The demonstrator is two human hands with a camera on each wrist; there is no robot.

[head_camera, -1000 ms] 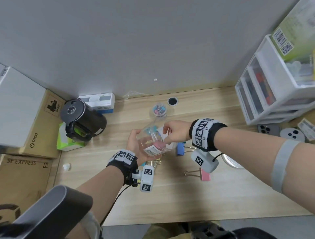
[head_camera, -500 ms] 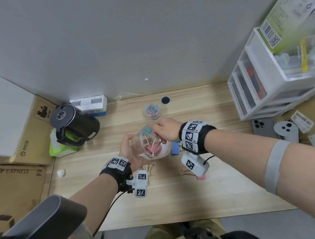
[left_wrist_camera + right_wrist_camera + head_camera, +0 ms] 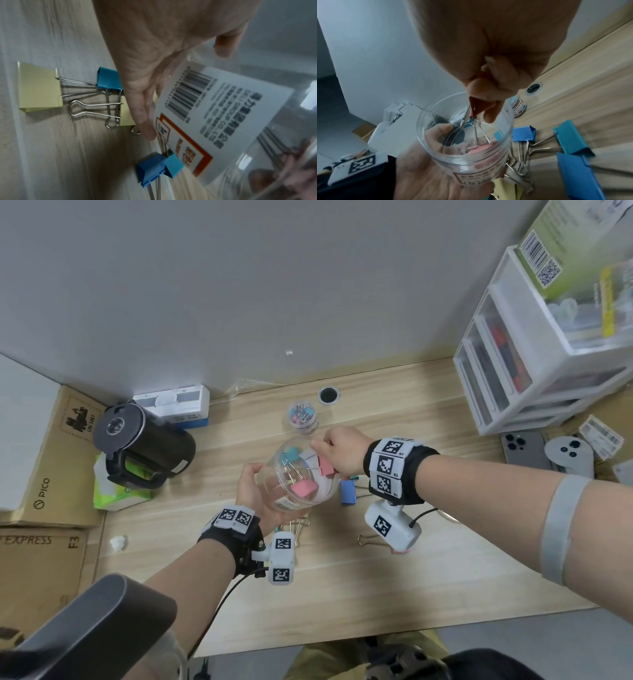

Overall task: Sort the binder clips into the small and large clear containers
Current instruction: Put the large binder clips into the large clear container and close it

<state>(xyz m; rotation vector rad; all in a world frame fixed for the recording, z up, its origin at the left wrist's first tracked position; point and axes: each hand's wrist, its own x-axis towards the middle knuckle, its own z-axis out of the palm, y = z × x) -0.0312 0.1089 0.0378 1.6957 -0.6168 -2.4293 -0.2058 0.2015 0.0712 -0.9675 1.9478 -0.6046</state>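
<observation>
- Left hand cups the large clear container, tilted above the desk
- Right hand pinches a pink binder clip at the container's mouth; lower it inside before releasing
- Small container stands just behind

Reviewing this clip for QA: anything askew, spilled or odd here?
Nothing spilled or damaged. The large clear container is tilted off the desk, but the left hand grips it while the right hand pinches a pink clip at its mouth. Unsorted clips lie loose below.

Two clear containers; two hands.
</observation>
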